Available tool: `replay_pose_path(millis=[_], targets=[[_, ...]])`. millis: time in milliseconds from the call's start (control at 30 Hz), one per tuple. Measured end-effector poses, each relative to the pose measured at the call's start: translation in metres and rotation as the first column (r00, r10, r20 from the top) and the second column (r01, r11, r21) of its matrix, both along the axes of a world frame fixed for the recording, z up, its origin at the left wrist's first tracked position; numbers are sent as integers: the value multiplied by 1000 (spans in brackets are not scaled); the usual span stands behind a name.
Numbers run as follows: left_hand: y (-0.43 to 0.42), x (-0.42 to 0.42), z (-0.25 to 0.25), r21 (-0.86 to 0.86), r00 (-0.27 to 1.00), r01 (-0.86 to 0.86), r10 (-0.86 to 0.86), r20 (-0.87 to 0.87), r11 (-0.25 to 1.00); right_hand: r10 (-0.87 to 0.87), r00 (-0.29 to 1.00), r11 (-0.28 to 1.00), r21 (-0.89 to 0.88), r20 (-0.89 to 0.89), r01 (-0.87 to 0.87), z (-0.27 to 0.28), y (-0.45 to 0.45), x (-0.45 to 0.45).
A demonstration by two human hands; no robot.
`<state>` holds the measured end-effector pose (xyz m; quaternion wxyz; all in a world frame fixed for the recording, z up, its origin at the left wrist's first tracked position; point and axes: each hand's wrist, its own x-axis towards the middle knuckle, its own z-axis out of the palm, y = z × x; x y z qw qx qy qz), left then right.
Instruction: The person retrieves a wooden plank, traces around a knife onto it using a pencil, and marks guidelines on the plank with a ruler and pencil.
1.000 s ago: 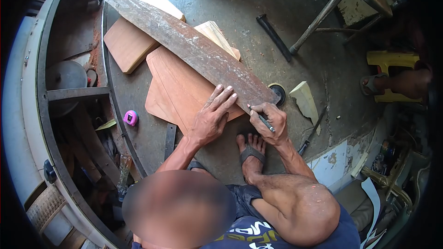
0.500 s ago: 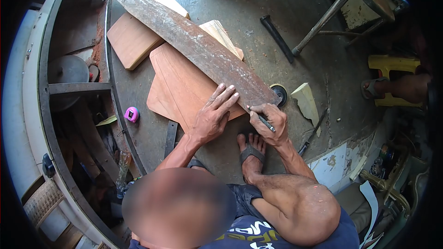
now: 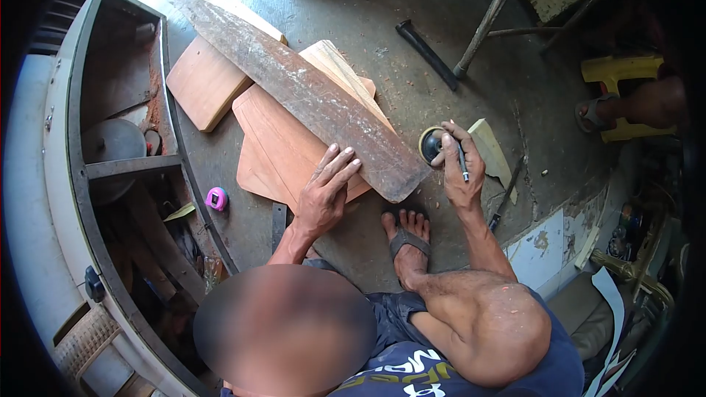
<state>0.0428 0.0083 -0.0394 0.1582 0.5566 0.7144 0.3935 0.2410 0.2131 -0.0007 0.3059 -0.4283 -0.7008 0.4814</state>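
My left hand [image 3: 323,195] lies with its fingers spread on the lower edge of a long, worn board [image 3: 294,81]. Under that board rests a reddish wooden panel [image 3: 272,154] with angled corners and lines drawn on it. My right hand [image 3: 462,165] is raised off the board, to its right, with a pencil [image 3: 463,163] held in it. Its fingertips are at a round black disc [image 3: 431,145] with a pale rim; whether they grip it, I cannot tell. Two thick wood pieces, one reddish [image 3: 206,84] and one pale [image 3: 334,62], lie partly beneath the long board.
A pink tape measure [image 3: 216,198] sits at the left beside an open metal cabinet [image 3: 132,167]. A black bar [image 3: 426,55], a chair [image 3: 493,18] and a pale offcut [image 3: 491,153] are at the right. Another person's foot [image 3: 592,112] is by a yellow stool [image 3: 621,68].
My right hand has left the board's edge and moved up and right to the disc, keeping the pencil. The board's near end has shifted down and left, and my left hand sits slightly lower.
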Motion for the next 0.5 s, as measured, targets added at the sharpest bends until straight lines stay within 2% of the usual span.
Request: replay_pose_path(millis=[133, 200, 367, 500], targets=[[-13, 1, 0, 5, 999, -48, 48, 14, 999, 65, 997, 995, -79, 49, -61, 3, -9, 0], [-19, 0, 0, -3, 997, -71, 71, 25, 997, 140, 982, 990, 0, 127, -141, 2, -13, 0], [-37, -1, 1, 22, 971, -230, 228, 78, 973, 217, 966, 976, 2, 137, -220, 1, -13, 4], [-44, -10, 8, 13, 963, -259, 257, 83, 966, 231, 955, 973, -17, 187, -232, 5, -11, 9]])
